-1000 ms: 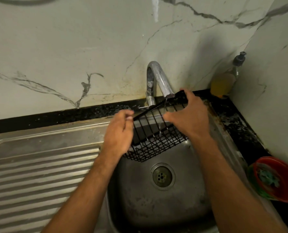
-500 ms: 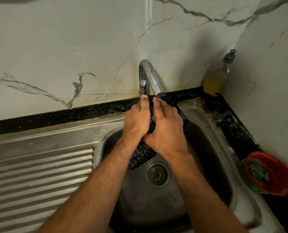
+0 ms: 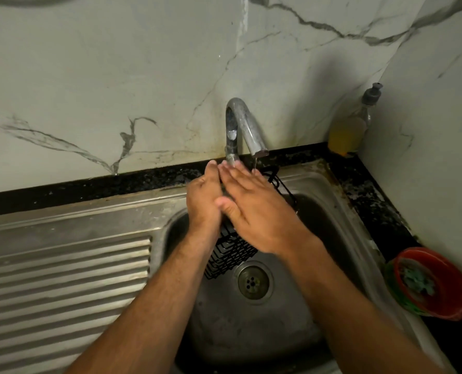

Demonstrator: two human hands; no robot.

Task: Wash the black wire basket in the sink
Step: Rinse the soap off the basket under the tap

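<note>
- Far left, the ribbed draining board (image 3: 62, 279) runs flat right up to the sink's (image 3: 340, 233) left rim, a wide bare steel stretch beside my left forearm.
- My left hand (image 3: 202, 201) is up on the left side of the black wire basket (image 3: 231, 253), knuckles toward me, fingers pointing at the wall; they look curled against the wire, but the grip itself is hidden behind the hand, so I cannot tell how firmly I hold it.
- The basket stands tilted on edge over the bowl, squeezed between my two hands, its lower corner hanging just above and left of the drain (image 3: 254, 282), its upper edge poking out past my right fingers near the back rim.
- The tap (image 3: 242, 125) arches straight over my fingertips, with a thin trickle dropping from the spout onto the basket's top right corner.
- My right hand (image 3: 254, 209) lies flat across the basket, fingers straight and together, thumb out to the left touching my left hand.
- Right of my right wrist the bowl is open and dark all the way to its right wall.
- Back right corner, a soap bottle (image 3: 351, 130) sits against the wall on the black counter (image 3: 372, 201).
- Far right, a red bowl (image 3: 432, 284) rests on the counter, close to the sink's rim.
</note>
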